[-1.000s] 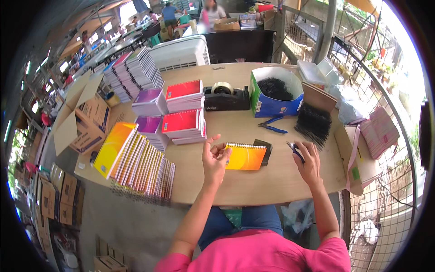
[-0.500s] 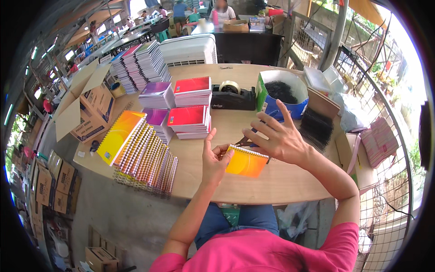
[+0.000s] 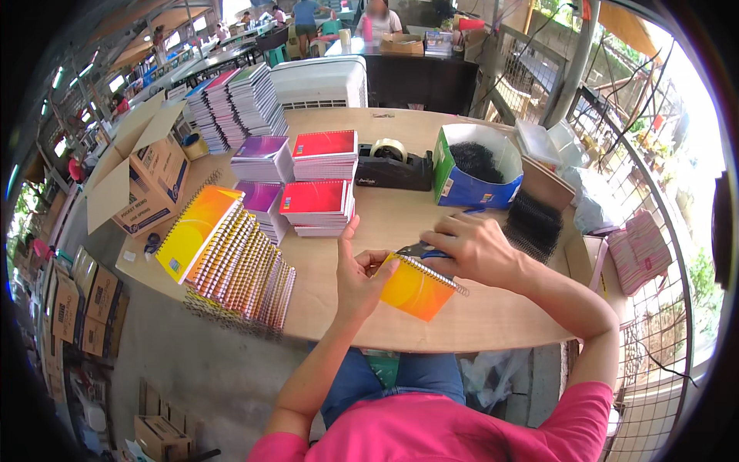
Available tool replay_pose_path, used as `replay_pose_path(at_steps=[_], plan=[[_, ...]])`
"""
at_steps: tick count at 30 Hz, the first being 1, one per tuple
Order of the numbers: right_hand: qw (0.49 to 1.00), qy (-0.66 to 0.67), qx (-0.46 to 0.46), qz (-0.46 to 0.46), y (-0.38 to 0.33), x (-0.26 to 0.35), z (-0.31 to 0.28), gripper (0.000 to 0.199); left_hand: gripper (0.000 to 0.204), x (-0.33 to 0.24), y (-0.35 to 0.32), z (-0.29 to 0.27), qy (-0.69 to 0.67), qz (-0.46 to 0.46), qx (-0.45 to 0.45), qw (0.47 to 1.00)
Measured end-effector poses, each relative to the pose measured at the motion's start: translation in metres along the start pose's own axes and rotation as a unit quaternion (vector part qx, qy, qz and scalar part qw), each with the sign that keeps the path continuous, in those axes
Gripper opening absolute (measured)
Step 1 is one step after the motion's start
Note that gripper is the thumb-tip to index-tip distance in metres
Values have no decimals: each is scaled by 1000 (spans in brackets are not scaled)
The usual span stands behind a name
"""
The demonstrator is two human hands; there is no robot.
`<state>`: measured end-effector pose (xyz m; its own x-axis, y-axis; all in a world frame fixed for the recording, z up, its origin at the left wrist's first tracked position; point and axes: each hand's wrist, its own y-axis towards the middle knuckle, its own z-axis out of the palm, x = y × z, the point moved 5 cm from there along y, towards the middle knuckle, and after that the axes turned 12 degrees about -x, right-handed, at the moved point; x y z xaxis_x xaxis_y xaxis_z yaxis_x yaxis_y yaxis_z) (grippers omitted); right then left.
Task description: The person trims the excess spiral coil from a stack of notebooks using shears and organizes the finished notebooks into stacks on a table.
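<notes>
My left hand (image 3: 360, 271) pinches a small yellow-orange spiral notebook (image 3: 416, 291) at its upper left corner, thumb on the cover and index finger raised. The notebook tilts down to the right, and a loose end of its wire coil (image 3: 460, 290) sticks out past the right edge. In my right hand (image 3: 479, 248) is a pair of blue-handled pliers (image 3: 422, 251), fingers wrapped round the grips. Their dark jaws lie at the coil's left end, by my left fingertips; whether they touch the wire is too small to tell.
Coil-bound yellow notebooks (image 3: 239, 269) are stacked at the left, beside red (image 3: 315, 199) and purple (image 3: 262, 204) pads. Behind stand a black tape dispenser (image 3: 395, 169) and a box of black coils (image 3: 479, 181). More black coils (image 3: 531, 223) lie at the right. An open carton (image 3: 158, 177) is far left.
My right hand has come down from above the notebook, fingers spread before, and now grips the pliers at the coil. The notebook has tilted further down to the right.
</notes>
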<state>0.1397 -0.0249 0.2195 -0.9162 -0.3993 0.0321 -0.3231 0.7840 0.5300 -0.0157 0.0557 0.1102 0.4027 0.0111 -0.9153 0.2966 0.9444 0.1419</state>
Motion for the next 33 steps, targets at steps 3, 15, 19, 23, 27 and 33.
replay_pose_path(at_steps=[3, 15, 19, 23, 27, 33], plan=[[967, 181, 9, 178, -23, -14, 11, 30, 83, 5, -4, 5, 9, 13, 3, 1000], [851, 404, -136, 306, -104, -12, -1, 50, 84, -9, -15, 25, 93, -15, 181, 979], [926, 335, -112, 129, -28, 43, -16, 55, 77, -84, -34, 18, 128, 109, 136, 976], [765, 551, -235, 236, 30, 68, -15, 40, 69, -211, -93, -69, 288, 479, -147, 816], [692, 643, -248, 216, 124, 85, -15, 38, 81, -275, -57, -182, 264, 457, -288, 799], [622, 702, -217, 272, 210, 116, 60, 34, 95, -218, 0, -250, 276, 264, -133, 914]])
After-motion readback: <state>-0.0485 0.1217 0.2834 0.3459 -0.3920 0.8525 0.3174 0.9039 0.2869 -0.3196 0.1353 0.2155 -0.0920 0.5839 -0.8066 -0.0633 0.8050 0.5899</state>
